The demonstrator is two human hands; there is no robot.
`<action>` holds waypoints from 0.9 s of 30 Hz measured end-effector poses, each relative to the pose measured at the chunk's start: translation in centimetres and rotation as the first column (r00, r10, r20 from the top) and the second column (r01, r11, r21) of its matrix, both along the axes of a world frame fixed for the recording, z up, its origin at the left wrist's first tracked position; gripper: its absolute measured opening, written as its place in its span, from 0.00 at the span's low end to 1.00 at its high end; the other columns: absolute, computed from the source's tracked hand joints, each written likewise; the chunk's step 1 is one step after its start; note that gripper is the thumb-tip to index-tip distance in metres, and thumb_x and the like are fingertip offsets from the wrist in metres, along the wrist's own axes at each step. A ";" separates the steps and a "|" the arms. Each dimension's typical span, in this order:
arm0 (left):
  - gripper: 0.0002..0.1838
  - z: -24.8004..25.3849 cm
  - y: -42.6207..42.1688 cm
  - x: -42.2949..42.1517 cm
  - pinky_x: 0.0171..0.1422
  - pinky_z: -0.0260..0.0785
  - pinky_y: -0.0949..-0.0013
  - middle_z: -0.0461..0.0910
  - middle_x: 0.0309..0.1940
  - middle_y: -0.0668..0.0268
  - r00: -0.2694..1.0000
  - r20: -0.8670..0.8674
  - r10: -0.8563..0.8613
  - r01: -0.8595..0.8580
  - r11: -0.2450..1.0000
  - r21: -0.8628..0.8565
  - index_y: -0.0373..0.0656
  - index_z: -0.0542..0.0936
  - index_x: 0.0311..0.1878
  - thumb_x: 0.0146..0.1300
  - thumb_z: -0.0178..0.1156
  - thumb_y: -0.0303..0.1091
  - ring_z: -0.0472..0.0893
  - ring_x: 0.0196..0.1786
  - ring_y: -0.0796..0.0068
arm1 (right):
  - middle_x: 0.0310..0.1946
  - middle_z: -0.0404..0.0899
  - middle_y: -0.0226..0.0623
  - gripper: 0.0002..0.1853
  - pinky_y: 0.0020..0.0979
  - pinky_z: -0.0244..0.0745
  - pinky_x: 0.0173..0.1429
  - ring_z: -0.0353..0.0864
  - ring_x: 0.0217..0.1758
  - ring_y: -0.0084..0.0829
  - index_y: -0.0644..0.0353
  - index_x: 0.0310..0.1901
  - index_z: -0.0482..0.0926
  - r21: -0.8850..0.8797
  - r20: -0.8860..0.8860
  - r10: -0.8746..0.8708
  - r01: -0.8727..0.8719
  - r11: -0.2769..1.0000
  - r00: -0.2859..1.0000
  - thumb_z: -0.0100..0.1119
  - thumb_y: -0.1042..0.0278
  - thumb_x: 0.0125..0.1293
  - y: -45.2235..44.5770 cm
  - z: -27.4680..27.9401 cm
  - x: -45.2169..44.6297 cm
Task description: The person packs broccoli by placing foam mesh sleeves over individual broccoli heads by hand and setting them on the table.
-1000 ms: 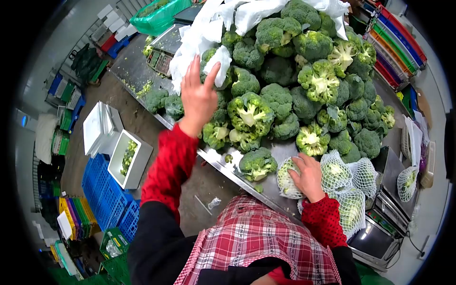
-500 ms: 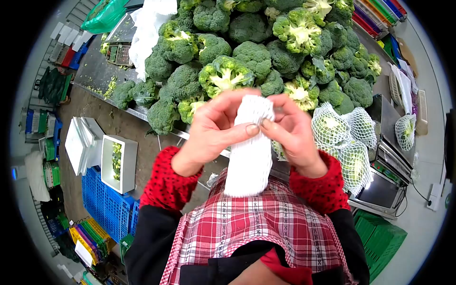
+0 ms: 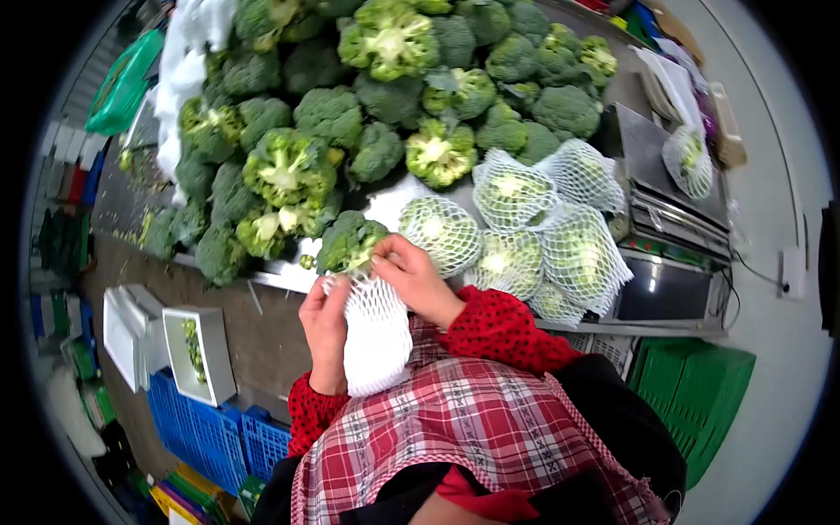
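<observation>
My L hand (image 3: 325,343) & R hand (image 3: 415,278) pinch the white foam-net sleeve (image 3: 376,339) by its far rim, prob. to spread its mouth, w/ a loose broccoli head (image 3: 348,240) just beyond on the steel table (image 3: 290,276), netted heads (image 3: 579,256) grouped right, apparently sorted from the bare pile (image 3: 328,115)

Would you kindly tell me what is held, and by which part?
The white net sleeve, held at its end nearest a broccoli head, by the left hand and right hand.

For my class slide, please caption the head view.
Left hand and right hand hold a white net sleeve at a broccoli head.
</observation>
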State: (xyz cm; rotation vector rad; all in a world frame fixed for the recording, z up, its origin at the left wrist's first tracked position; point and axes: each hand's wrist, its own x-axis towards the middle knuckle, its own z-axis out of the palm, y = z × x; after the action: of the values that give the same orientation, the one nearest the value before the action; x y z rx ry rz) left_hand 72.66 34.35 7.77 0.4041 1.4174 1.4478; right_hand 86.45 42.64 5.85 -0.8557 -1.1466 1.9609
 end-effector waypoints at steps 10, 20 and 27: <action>0.17 -1.7 -3.9 -0.6 0.49 0.74 0.70 0.82 0.46 0.59 0.748 0.358 -0.558 0.579 0.813 0.058 0.31 0.78 0.52 0.61 0.61 0.28 0.82 0.45 0.74 | 0.45 0.82 0.42 0.18 0.31 0.75 0.56 0.82 0.47 0.30 0.71 0.52 0.74 -0.253 -0.626 0.292 -0.542 0.801 0.723 0.59 0.72 0.62 3.1 -0.6 4.7; 0.15 -9.2 3.6 -6.5 0.44 0.71 0.71 0.83 0.36 0.57 0.953 -0.076 0.293 -0.294 0.956 0.001 0.30 0.79 0.47 0.63 0.57 0.33 0.81 0.40 0.71 | 0.31 0.80 0.58 0.18 0.48 0.74 0.42 0.80 0.35 0.57 0.71 0.36 0.74 0.483 0.848 -0.357 -0.293 0.825 0.392 0.63 0.61 0.55 8.1 -3.7 -6.7; 0.21 -12.5 1.7 -8.0 0.40 0.68 0.70 0.81 0.36 0.64 0.990 0.058 0.127 -0.116 0.979 -0.168 0.27 0.79 0.43 0.65 0.50 0.41 0.76 0.35 0.77 | 0.31 0.81 0.53 0.21 0.40 0.72 0.43 0.79 0.36 0.46 0.72 0.38 0.80 0.222 0.665 -0.054 -0.127 0.967 0.745 0.51 0.57 0.62 5.2 -6.2 -3.4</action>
State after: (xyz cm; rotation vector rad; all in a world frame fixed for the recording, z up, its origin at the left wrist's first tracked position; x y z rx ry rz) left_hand 64.63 36.00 -4.68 0.1646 1.5147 1.4154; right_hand 83.04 47.80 -0.32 -1.4652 -1.7877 1.4959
